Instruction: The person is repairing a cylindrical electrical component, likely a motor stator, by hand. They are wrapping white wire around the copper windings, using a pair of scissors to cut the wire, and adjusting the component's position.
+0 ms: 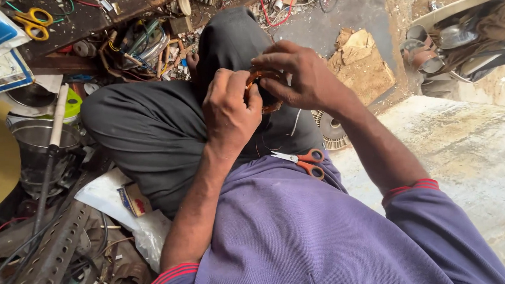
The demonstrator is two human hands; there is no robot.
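Fingers of both hands pinch a small orange-brown copper wire coil [263,89] at upper centre of the frame: left hand [228,111] closed round its near edge, right hand [295,76] gripping from above. It looks light, springy and easily kinked, best held by the bundled rim. Small orange-handled scissors [302,159] lie on the lap just below; cluttered metal scrap [45,256] crowds the lower left.

Both hands meet over the lap – the left hand [228,111] and the right hand [295,76] pinch a coil of copper wire [261,89] between their fingertips. Small orange-handled scissors [302,160] lie on the purple shirt [303,231] just below. Yellow-handled scissors [33,22] rest on the cluttered bench – well apart, beside a steel pot [33,142]
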